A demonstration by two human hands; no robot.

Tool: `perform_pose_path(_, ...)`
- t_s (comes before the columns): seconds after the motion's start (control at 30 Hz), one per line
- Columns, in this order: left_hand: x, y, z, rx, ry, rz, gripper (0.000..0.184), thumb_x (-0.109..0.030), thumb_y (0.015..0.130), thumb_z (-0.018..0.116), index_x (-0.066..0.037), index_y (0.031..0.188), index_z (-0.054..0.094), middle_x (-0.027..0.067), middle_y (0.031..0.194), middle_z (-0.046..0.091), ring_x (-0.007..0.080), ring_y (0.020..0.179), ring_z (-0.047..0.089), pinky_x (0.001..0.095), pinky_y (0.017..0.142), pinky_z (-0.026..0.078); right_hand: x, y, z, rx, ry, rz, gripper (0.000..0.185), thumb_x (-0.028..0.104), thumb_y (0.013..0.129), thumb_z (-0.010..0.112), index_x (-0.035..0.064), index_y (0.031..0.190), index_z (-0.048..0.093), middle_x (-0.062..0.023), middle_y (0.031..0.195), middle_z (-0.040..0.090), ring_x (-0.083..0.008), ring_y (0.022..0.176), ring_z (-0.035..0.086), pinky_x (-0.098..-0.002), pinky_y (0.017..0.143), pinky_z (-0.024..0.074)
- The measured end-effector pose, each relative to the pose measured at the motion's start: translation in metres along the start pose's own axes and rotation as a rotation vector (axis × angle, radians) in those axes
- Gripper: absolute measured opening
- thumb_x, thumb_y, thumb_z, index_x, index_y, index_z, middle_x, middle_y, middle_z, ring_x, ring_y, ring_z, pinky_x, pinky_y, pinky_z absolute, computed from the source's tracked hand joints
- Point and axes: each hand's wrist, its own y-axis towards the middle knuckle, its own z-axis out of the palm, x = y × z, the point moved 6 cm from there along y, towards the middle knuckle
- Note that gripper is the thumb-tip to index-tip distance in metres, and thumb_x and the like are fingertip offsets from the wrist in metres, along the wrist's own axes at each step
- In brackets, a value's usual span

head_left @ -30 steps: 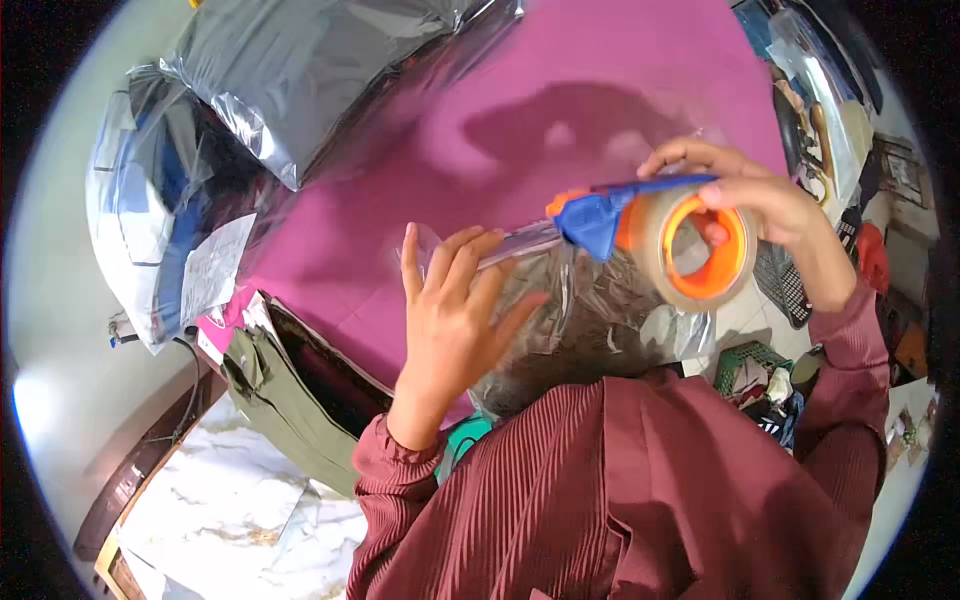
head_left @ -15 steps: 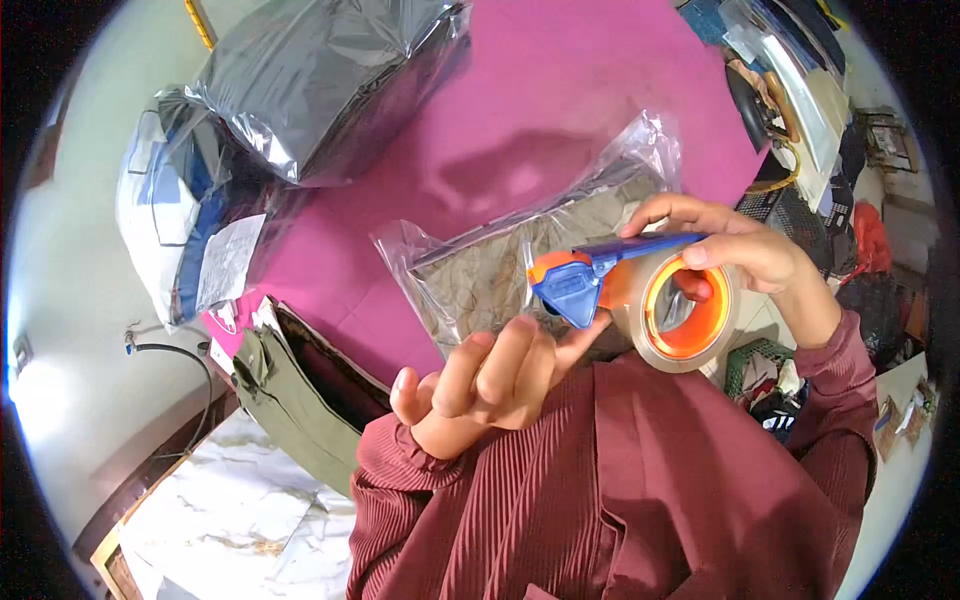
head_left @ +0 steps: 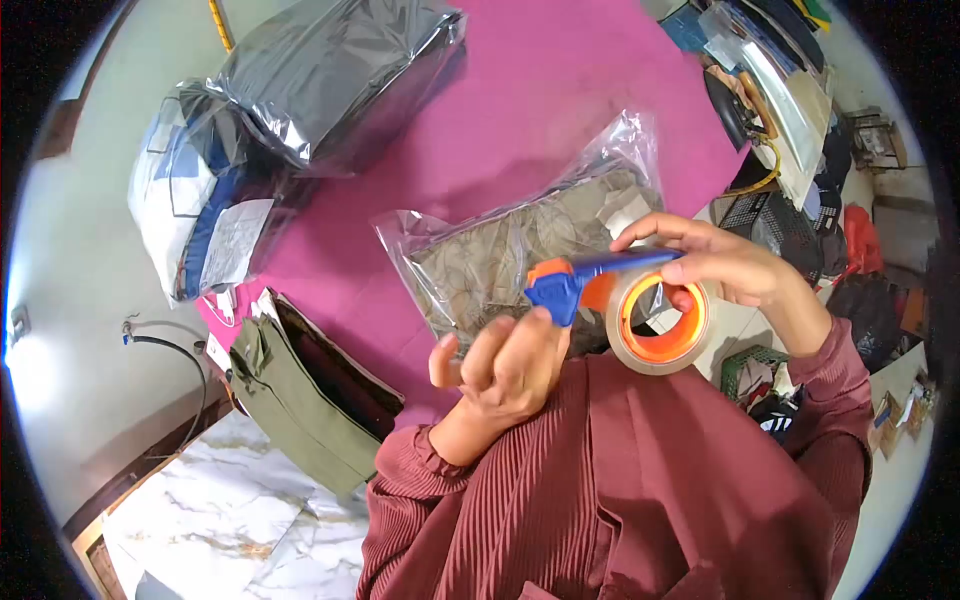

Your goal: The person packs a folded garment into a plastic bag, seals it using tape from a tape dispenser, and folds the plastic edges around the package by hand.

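A tape dispenser (head_left: 557, 290) with a blue handle and cutter head carries a roll of clear tape (head_left: 645, 362) on an orange hub. My right hand (head_left: 735, 262) grips its handle end, with the thumb on top and fingers by the roll. At the cutter head is my left hand (head_left: 505, 365), its fingers curled and the nearest ones against the head's lower side; whether they pinch a tape end cannot be seen. Just beyond lies a clear plastic bag (head_left: 500, 245) with folded olive-brown fabric inside.
The pink-covered table (head_left: 570, 80) bears a dark plastic-wrapped bundle (head_left: 340, 80) and a white-and-blue bagged bundle (head_left: 175, 195). An olive garment (head_left: 300, 405) hangs over the left edge. An iron (head_left: 730, 105) sits at the far right, a green basket (head_left: 745, 370) below.
The dispenser has shifted slightly left and its head has turned a little. My left hand has rotated more upright and stays at the cutter head. The camera view has moved slightly.
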Motion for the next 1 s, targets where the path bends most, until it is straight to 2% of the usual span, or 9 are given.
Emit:
perform_pose_path(0.1,0.004,-0.028,-0.010,-0.117,-0.052,0.105,0.014,-0.029,0.074,0.079,-0.028,0.081,0.067,-0.0096,0.111,0.055,0.0090,0.101,0.049,0.0437,0.100,0.031,0.004,-0.007,-0.004,0.034,-0.099,-0.062,0.052,0.017,0.083,0.067,-0.0001,0.131,0.056,-0.0093,0.107,0.064,-0.0121,0.077,0.056,-0.0228,0.066,0.0451)
perform_pose_path(0.2,0.017,-0.032,-0.023,-0.248,-0.081,0.148,0.011,-0.034,0.079,0.075,-0.030,0.082,0.066,-0.0139,0.111,0.054,0.0069,0.104,0.051,0.0410,0.100,0.034,0.010,-0.012,-0.003,0.068,-0.188,-0.122,0.052,0.016,0.079,0.071,0.0008,0.127,0.061,-0.0092,0.105,0.064,-0.0147,0.074,0.055,-0.0266,0.066,0.0457)
perform_pose_path(0.33,0.015,-0.049,-0.039,-0.628,-0.085,0.608,0.019,-0.050,0.087,0.066,-0.032,0.083,0.065,-0.0181,0.109,0.053,0.0069,0.100,0.050,0.0394,0.101,0.033,0.040,-0.026,0.031,0.301,-0.760,-0.359,0.050,0.014,0.068,0.079,0.0040,0.116,0.071,-0.0100,0.101,0.064,-0.0210,0.071,0.053,-0.0317,0.067,0.0460)
perform_pose_path(0.37,0.020,-0.049,-0.039,-0.628,-0.084,0.606,0.019,-0.050,0.087,0.066,-0.032,0.083,0.065,-0.0181,0.109,0.053,0.0069,0.100,0.050,0.0394,0.101,0.033,0.042,-0.027,0.035,0.302,-0.760,-0.357,0.050,0.014,0.068,0.079,0.0040,0.116,0.071,-0.0100,0.101,0.064,-0.0210,0.071,0.053,-0.0317,0.067,0.0460)
perform_pose_path(0.5,0.035,-0.040,-0.038,-0.568,0.066,0.522,0.036,-0.066,0.090,0.054,-0.031,0.082,0.062,-0.0179,0.105,0.052,0.0063,0.096,0.047,0.0391,0.101,0.033,0.047,-0.032,0.055,0.350,-0.860,-0.382,0.054,0.008,0.066,0.078,0.0098,0.119,0.071,-0.0089,0.097,0.063,-0.0207,0.071,0.052,-0.0277,0.067,0.0437)
perform_pose_path(0.53,0.036,-0.043,-0.038,-0.566,0.068,0.519,0.036,-0.066,0.090,0.054,-0.031,0.082,0.062,-0.0179,0.105,0.052,0.0063,0.096,0.047,0.0391,0.101,0.033,0.047,-0.032,0.056,0.353,-0.860,-0.380,0.054,0.008,0.066,0.078,0.0098,0.119,0.071,-0.0089,0.097,0.063,-0.0207,0.071,0.052,-0.0277,0.067,0.0437)
perform_pose_path(0.67,0.048,-0.054,-0.031,-0.578,0.076,0.351,0.036,-0.056,0.098,0.036,-0.028,0.101,0.059,-0.0141,0.117,0.054,0.0061,0.104,0.047,0.0473,0.107,0.027,0.050,-0.032,0.054,0.306,-0.780,-0.396,0.053,0.006,0.066,0.078,0.0101,0.119,0.071,-0.0074,0.092,0.062,-0.0206,0.068,0.050,-0.0284,0.065,0.0426)
perform_pose_path(0.87,0.044,-0.024,-0.035,-0.569,0.249,0.374,0.036,-0.056,0.099,0.032,-0.029,0.092,0.056,-0.0145,0.102,0.056,0.0060,0.103,0.048,0.0472,0.106,0.027,0.057,-0.029,0.044,0.182,-0.824,-0.442,0.051,0.012,0.062,0.081,0.0098,0.112,0.075,-0.0091,0.091,0.064,-0.0211,0.067,0.049,-0.0287,0.061,0.0424)
perform_pose_path(1.0,0.044,-0.027,-0.039,-0.598,0.328,0.529,0.030,-0.053,0.097,0.040,-0.029,0.083,0.052,-0.0134,0.088,0.048,0.0054,0.088,0.043,0.0475,0.101,0.027,0.059,-0.025,0.046,0.166,-0.748,-0.459,0.051,0.014,0.063,0.082,0.0133,0.114,0.076,-0.0086,0.085,0.062,-0.0212,0.066,0.048,-0.0282,0.060,0.0417)
